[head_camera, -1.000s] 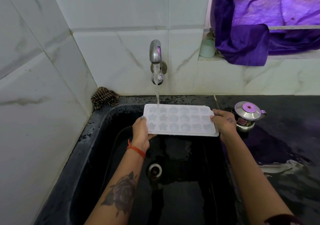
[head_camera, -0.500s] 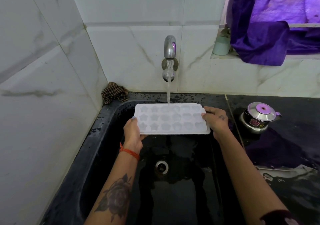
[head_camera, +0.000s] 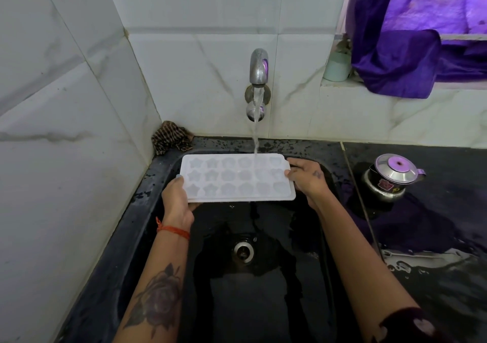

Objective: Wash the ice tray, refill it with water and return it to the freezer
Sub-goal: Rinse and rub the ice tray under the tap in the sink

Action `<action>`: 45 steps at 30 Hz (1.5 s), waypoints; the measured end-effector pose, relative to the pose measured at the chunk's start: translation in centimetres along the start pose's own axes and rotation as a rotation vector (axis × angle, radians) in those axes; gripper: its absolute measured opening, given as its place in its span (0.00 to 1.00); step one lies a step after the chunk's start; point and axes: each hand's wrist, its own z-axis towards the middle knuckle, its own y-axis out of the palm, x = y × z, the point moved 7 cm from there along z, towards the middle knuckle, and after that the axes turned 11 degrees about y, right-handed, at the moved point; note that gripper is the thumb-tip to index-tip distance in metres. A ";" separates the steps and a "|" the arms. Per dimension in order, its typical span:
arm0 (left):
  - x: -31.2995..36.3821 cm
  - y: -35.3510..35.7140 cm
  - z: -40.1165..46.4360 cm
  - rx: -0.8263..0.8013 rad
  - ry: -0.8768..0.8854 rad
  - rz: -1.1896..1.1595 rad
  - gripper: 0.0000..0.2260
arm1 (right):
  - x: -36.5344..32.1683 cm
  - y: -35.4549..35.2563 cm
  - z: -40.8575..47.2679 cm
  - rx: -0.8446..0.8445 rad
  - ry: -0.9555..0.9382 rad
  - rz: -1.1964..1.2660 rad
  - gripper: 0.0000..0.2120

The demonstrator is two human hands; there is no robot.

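Observation:
A white ice tray [head_camera: 232, 179] with star and round moulds is held level over the black sink [head_camera: 163, 168]. My left hand [head_camera: 178, 203] grips its left end, thumb on top. My right hand [head_camera: 307, 176] grips its right end. Water runs from the steel tap [head_camera: 258, 65] and falls onto the tray's far edge, right of its middle.
A steel pot [head_camera: 387, 181] with a lid stands on the wet black counter to the right. A brown checked cloth [head_camera: 171, 139] lies in the back left corner. The drain [head_camera: 243, 250] sits below the tray. A purple cloth [head_camera: 411, 60] and a pale cup [head_camera: 336, 65] occupy the ledge.
Both hands have carried the tray to the left under the tap, so the stream now lands right of the tray's middle instead of near its left end.

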 end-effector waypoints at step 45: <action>-5.3 9.3 -3.7 -0.299 -0.087 0.136 0.13 | 3.6 -11.2 -0.4 0.410 0.083 0.122 0.15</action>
